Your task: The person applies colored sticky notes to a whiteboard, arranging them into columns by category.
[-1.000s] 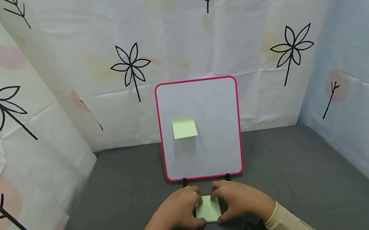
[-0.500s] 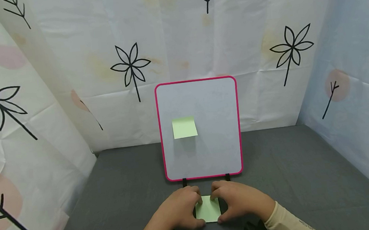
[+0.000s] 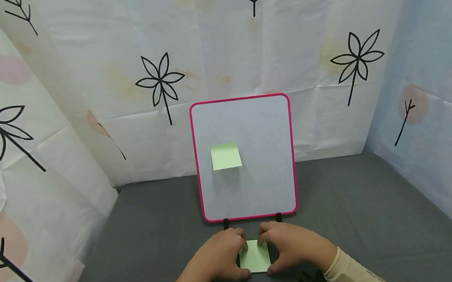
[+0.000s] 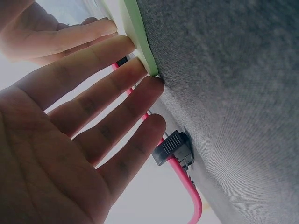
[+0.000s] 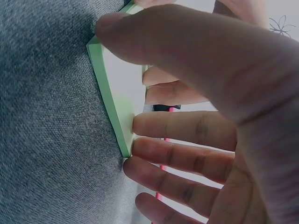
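Observation:
A pad of pale green sticky notes (image 3: 255,258) lies flat on the grey cloth, between both hands. My left hand (image 3: 223,255) touches its left side, thumb at the near corner and fingertips at the far part. In the left wrist view those fingers (image 4: 110,105) are fairly straight, tips along the pad's green edge (image 4: 140,37). My right hand (image 3: 294,246) mirrors this on the right side; in the right wrist view its thumb (image 5: 140,35) lies over a corner and extended fingers (image 5: 182,130) meet the far edge. Beyond, one green sticky note (image 3: 226,156) is on a whiteboard (image 3: 265,164).
The pink-framed whiteboard stands upright on black feet (image 3: 226,223), just past the fingertips. Grey cloth (image 3: 353,210) covers the table. Patterned white fabric (image 3: 220,45) hangs behind and at both sides. Dark straps (image 3: 313,281) show near the wrists.

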Demonstrator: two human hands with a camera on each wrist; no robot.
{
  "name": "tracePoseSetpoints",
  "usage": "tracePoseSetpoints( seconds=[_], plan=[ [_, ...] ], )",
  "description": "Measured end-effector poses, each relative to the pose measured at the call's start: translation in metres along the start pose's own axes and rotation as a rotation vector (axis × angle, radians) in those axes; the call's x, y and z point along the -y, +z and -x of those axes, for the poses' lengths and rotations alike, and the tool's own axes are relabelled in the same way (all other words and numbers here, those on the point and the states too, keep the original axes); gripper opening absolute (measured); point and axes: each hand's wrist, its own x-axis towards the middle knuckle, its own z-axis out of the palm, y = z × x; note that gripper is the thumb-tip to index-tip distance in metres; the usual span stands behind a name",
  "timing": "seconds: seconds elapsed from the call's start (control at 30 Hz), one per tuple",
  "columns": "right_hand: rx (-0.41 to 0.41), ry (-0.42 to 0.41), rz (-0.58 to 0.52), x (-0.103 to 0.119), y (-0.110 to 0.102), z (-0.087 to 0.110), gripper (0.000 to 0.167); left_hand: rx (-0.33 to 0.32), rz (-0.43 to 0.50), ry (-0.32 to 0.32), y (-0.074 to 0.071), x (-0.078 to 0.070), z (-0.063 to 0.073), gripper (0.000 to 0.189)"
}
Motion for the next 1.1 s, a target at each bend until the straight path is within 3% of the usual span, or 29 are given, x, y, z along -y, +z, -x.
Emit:
tracePoseSetpoints(
  seconds=[0.77,1.1],
  plan=[
    [-0.005,-0.033,0.004,-0.0018,0.0014,-0.0009,0.044,0.005,0.058,0.003,-0.0007,0.0009,0.0004,0.031],
    [-0.011,-0.049,0.005,-0.0035,0.0019,-0.0035,0.028,-0.048,0.059,0.033,-0.0024,-0.0013,0.0020,0.011]
  ],
)
